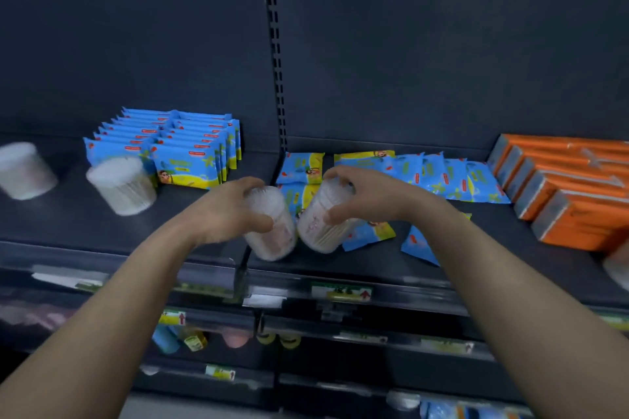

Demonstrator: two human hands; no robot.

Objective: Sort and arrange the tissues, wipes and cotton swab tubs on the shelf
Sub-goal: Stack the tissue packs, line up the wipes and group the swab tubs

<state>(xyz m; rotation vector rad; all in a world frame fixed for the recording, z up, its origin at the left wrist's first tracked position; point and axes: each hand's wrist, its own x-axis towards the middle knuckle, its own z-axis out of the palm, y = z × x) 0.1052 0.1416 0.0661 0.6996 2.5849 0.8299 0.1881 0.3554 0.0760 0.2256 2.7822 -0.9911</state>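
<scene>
Cotton swab tubs are sitting on the shelf (78,224): a far-left tub (23,169), blurred, and a second tub (121,186) tilting just in front of neat rows of blue wipe packs (185,161). Mid-shelf, the left grip (231,211) is curling around a third tub (274,231) and the right grip (369,196) is clasping a fourth tub (321,230), the two tubs touching. Loose wipe packs (442,177) are lying behind them, with orange tissue boxes (561,190) standing at far right.
</scene>
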